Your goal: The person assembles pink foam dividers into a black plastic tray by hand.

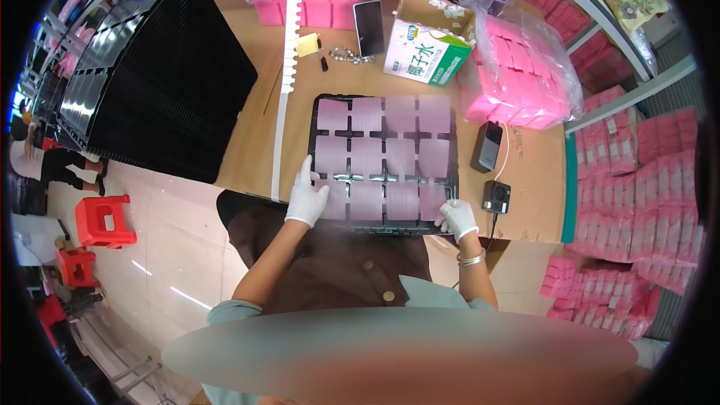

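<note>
A black plastic tray (384,230) lies on the table in front of me, its compartments covered by rows of thin, pale pink rectangular sheets (366,156). White gloves cover both hands. My left hand (307,199) rests at the tray's left edge near the front, index finger stretched along the rim and thumb out toward a sheet. At the front right corner, my right hand (457,218) has its fingers bent together against the tray edge, beside the corner sheet (432,202). What those fingertips pinch, if anything, is hidden.
Stacked black trays (161,82) rise at the left. A white toothed strip (286,67) runs beside my tray. Behind it are a phone (369,28), a bracelet (346,55) and a carton (427,41). Bagged pink blocks (517,71), a power bank (487,146) and a small black device (496,196) stand right.
</note>
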### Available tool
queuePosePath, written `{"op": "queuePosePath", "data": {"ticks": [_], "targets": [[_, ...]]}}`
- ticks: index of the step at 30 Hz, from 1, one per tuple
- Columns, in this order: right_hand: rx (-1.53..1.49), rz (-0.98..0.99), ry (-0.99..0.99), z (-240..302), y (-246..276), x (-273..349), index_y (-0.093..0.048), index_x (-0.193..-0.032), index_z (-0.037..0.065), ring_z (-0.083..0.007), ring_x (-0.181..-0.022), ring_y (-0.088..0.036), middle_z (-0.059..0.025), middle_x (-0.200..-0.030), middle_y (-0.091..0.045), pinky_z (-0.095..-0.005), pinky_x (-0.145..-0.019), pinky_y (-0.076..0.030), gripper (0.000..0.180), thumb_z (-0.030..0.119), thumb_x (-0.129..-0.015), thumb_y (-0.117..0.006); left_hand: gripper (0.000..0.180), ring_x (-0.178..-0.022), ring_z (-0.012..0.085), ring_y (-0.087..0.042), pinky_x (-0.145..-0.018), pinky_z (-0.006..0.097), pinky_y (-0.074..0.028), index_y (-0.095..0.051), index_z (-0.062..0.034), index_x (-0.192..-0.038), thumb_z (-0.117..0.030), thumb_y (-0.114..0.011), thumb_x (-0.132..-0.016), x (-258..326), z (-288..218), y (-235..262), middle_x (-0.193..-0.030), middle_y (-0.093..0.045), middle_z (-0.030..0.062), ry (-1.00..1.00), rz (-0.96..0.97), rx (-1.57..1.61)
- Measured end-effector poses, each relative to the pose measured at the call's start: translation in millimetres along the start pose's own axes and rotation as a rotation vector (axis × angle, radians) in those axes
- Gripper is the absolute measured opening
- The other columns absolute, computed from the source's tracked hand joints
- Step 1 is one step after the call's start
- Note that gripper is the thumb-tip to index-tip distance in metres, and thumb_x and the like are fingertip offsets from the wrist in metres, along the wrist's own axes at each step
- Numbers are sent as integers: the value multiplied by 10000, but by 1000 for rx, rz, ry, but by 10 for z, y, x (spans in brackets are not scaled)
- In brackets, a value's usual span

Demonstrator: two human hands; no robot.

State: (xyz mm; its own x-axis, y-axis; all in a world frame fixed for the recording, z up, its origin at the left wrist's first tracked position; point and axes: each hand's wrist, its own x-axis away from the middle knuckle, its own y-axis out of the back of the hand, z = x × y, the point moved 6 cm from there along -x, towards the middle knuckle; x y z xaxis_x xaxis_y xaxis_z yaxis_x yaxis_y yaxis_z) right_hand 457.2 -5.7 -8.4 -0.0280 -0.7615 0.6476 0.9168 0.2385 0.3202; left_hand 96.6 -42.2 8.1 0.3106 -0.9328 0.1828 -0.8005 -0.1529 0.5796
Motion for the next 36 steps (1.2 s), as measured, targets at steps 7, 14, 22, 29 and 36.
{"op": "queuePosePath", "data": {"ticks": [7,14,22,29,36], "targets": [[-37,36,4,-110,76,3,-586,-844,0,-108,-378,-495,-111,-585,-605,-226,-328,-346,178,144,-870,-483,762,-920,325,-544,-812,385,-454,-233,-53,-1385,-78,-624,-732,111,-145,30,-1071,-507,172,-83,-60,-122],[-105,29,9,-146,106,55,-591,-864,-13,-108,-373,-490,-115,-581,-604,-214,-338,-352,198,163,-880,-502,692,-914,335,-546,-800,396,-463,-281,-58,-1363,-56,-607,-752,175,-10,-4,-1089,-490,176,-14,-27,-54],[463,-599,464,232,389,145,-544,-982,-64,-317,-632,-622,-187,-753,-634,-377,-601,-495,371,260,-820,-624,581,-1040,357,-517,-864,418,-441,-380,-24,-1283,-207,-622,-787,210,-611,142,-1164,-487,215,-174,-109,-427],[892,-399,879,1437,-610,-547,-375,-1257,-87,-367,-1269,-312,-262,-1327,-361,-455,-1051,-241,748,405,-757,-636,552,-1235,341,-367,-1021,420,-286,-460,-20,-1227,-425,-501,-854,-894,-1064,-879,-1306,-441,165,-714,-45,-620],[1154,-448,721,1261,-413,-1241,-264,-1350,-76,-301,-1350,-204,-215,-1424,-266,-429,-1100,-119,819,535,-841,-457,576,-1289,292,-330,-1058,399,-256,-436,-45,-1273,-450,-473,-864,-1051,-714,-503,-1363,-399,149,-691,124,-694]]}}
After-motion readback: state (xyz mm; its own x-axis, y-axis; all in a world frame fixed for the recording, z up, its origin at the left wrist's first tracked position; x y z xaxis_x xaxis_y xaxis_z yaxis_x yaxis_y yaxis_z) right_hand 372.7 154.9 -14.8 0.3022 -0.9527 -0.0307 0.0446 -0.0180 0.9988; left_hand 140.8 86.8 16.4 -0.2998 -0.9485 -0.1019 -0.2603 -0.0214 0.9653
